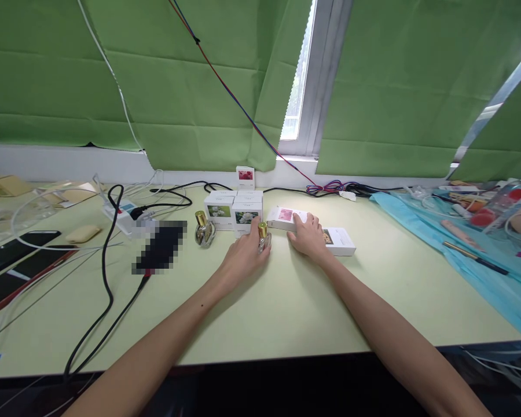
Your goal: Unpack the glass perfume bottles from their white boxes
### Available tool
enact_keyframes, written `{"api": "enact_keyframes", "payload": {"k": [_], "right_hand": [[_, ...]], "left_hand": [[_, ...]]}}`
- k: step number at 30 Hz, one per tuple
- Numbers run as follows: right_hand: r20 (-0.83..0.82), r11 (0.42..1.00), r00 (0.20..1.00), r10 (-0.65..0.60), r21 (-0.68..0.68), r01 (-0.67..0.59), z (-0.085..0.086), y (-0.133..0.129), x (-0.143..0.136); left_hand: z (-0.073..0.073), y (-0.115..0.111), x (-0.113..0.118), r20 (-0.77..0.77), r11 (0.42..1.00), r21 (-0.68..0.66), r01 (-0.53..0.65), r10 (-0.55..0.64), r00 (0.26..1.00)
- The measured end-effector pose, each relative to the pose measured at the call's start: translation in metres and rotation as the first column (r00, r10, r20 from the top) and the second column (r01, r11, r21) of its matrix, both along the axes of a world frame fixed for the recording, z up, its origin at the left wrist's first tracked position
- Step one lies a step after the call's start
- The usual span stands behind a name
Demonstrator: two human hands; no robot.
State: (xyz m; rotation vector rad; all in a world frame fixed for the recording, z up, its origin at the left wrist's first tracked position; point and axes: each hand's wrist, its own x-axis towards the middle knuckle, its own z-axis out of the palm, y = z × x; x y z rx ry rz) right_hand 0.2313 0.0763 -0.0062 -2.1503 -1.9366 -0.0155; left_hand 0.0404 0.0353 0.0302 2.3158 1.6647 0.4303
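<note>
My left hand (245, 249) is closed around a small glass perfume bottle (263, 233) with a gold cap, its index finger close to the stacked white boxes. My right hand (307, 233) grips a flat white box (282, 215) with a pink flower picture, fingers over its top and thumb at its near side. Partly behind that hand lies another white box (341, 241) with a yellowish picture. Left of my left hand stands a second gold-capped perfume bottle (205, 231). White boxes with white-flower pictures (220, 211) are grouped behind the bottles.
A small white box with a red picture (245, 176) stands at the back. On the left are a power strip (119, 220), cables, a blurred-out dark device (160, 248) and phones (21, 266). Blue plastic sheeting (451, 243) with a pen (475, 257) and clutter covers the right side.
</note>
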Motion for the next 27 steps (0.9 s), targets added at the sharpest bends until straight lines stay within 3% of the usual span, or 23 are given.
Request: {"api": "enact_keyframes", "payload": {"k": [10, 19, 27], "right_hand": [[-0.014, 0.998, 1.000, 0.008, 0.055, -0.007, -0.0030, 0.0001, -0.0001], [-0.036, 0.999, 0.999, 0.018, -0.046, -0.020, -0.0013, 0.0051, 0.0032], [-0.010, 0.999, 1.000, 0.023, -0.022, -0.023, -0.0022, 0.0069, 0.0054]], "left_hand": [[0.0034, -0.0021, 0.0004, 0.011, 1.000, -0.009, 0.015, -0.015, 1.000], [-0.0030, 0.0010, -0.0012, 0.004, 1.000, 0.017, 0.008, -0.008, 1.000], [-0.0007, 0.0003, 0.0004, -0.012, 1.000, -0.003, 0.000, 0.000, 1.000]]}}
